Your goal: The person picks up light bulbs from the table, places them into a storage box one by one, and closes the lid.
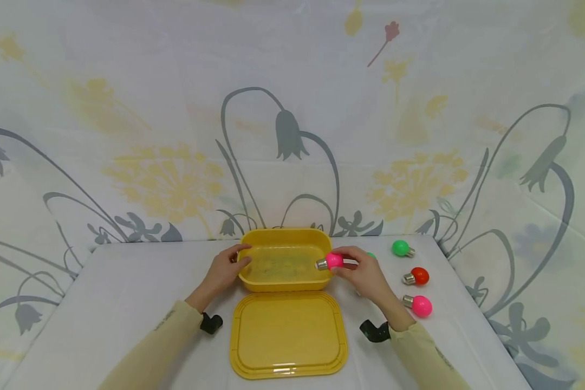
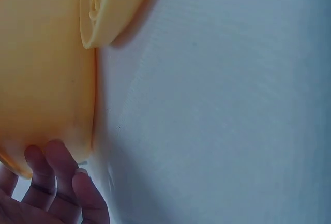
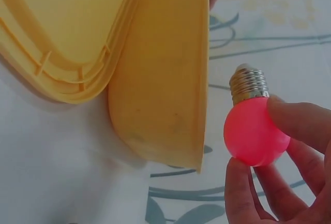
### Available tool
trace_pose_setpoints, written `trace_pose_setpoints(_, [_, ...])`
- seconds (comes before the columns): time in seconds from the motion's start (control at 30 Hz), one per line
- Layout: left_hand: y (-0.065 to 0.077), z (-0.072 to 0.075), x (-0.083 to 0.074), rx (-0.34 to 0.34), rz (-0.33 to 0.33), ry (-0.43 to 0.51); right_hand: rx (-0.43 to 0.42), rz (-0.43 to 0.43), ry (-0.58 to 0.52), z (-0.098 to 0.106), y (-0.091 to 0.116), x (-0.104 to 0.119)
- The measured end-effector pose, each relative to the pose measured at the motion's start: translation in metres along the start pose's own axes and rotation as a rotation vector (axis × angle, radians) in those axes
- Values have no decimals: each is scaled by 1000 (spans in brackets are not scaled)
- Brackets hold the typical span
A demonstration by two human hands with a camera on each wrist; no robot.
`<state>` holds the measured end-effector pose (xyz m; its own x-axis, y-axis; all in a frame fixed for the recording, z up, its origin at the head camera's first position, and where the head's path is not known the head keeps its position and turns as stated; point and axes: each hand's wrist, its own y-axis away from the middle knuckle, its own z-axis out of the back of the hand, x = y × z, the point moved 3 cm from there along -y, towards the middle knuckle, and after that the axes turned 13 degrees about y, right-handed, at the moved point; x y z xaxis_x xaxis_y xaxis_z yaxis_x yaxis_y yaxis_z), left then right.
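A pink light bulb (image 3: 256, 131) is pinched between the thumb and fingers of my right hand (image 1: 363, 271), its silver screw base pointing left over the right rim of a yellow plastic box (image 1: 285, 286). Nothing shows inside the box except its bare floor. My left hand (image 1: 224, 268) grips the box at its left rim. In the left wrist view, several bent fingers (image 2: 61, 164) rest against the outer wall. In front of the box lies its yellow lid (image 1: 288, 336), flat on the table with its ribbed rim.
Right of my right hand lie a green bulb (image 1: 400, 248), a red bulb (image 1: 421, 276) and another pink bulb (image 1: 422, 306). A second green bulb (image 1: 371, 254) is mostly hidden behind that hand. A flowered cloth (image 1: 292, 179) hangs behind the white table (image 1: 141, 292).
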<state>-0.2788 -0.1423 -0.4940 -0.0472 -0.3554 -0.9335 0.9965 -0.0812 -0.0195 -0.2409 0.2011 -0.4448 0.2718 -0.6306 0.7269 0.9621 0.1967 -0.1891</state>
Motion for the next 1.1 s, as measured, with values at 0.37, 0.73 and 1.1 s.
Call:
trace_pose_setpoints(0.37, [0, 2, 2, 35, -21, -62, 33, 9, -4, -4, -28, 12])
trace_pose_setpoints(0.73, [6, 0, -5, 19, -15, -221, 62, -7, -59, -10, -53, 14])
trace_pose_setpoints(1.1, [13, -11, -9, -36, 65, -268, 87, -9, -64, -16, -65, 12])
